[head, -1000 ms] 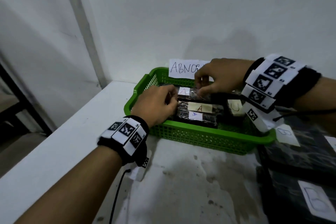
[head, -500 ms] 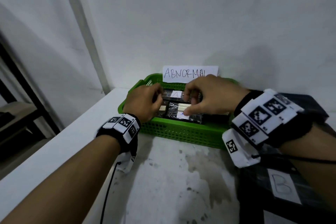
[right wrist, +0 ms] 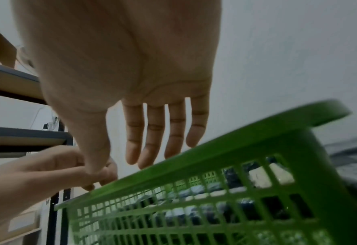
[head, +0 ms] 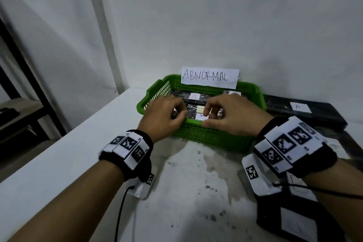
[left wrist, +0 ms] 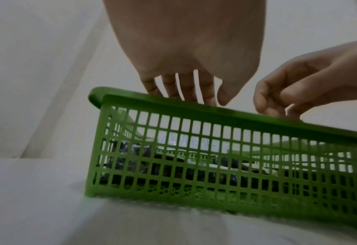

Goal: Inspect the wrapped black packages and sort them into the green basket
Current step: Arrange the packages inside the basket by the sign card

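Hands hover together over the near rim of the green basket [head: 206, 133], which stands on the white table [head: 59, 163] against the wall under a paper sign reading ABNORMAL [head: 210, 77]. The left hand [head: 165, 116] has its fingers bent down past the rim; the head view hints at something dark at the fingertips, but whether it pinches a package I cannot tell. The right hand [head: 231, 116] looks loosely spread in its wrist view, fingers fairly straight and carrying nothing that shows — at most its tips touch the nearest package.

Inside the basket lie the wrapped black packages [head: 194, 112] in rows, each with a pale label, some marked A. More black packages [head: 306, 112] wait on the table just right of the basket, outside it.

Judging by this, the step is settling a package into its row. To do it well, press it flat — label up — so it sits snug against its neighbour, and lift the fingers straight out so the slippery wrap is not dragged askew.
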`<state>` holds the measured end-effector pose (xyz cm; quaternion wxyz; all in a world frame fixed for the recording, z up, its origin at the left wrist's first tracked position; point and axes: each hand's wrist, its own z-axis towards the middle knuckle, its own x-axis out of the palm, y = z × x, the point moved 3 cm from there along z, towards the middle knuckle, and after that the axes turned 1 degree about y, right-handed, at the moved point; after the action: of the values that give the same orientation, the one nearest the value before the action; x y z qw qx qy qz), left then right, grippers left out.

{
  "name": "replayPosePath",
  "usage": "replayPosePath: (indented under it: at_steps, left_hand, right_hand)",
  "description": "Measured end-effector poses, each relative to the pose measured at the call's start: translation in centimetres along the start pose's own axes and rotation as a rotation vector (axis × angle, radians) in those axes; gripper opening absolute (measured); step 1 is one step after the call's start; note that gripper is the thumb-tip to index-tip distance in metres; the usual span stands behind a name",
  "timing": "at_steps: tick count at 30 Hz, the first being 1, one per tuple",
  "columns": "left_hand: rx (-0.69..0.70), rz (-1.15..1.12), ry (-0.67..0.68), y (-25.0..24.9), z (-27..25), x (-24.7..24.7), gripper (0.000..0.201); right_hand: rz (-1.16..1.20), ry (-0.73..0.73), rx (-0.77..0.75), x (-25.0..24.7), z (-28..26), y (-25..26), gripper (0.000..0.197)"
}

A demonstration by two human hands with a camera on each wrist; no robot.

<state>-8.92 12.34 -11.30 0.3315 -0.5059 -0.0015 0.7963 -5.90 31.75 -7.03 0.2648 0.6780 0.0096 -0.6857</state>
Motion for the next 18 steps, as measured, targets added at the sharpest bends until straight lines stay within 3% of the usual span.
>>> replayPosePath:
  at_steps: [5, 11, 15, 18]
  left_hand:
    - [-0.040, -0.132, 0.352, 1.2, 1.0, 0.0, 0.018]
    - [0.076, -0.063, 0.526, 1.6, 1.9, 0.3, 0.036]
    - [0.178, -0.001, 0.610, 2.0, 2.5, 0.8, 0.035]
    - [0.221, -0.045, 0.638, 2.4, 3.1, 0.9, 0.036]
  right_hand:
    - [-0.117, 0.026, 0.104, 0.9, 0.6, 1.2, 0.020]
    - [-0.031, -0.052, 0.190, 2.0, 0.5, 1.3, 0.016]
    - [0.097, 0.041, 0.172, 3.2, 0.6, 0.3, 0.011]
    - [0.060, -0.007, 0.144, 4.3, 0.8, -0.1, 0.017]
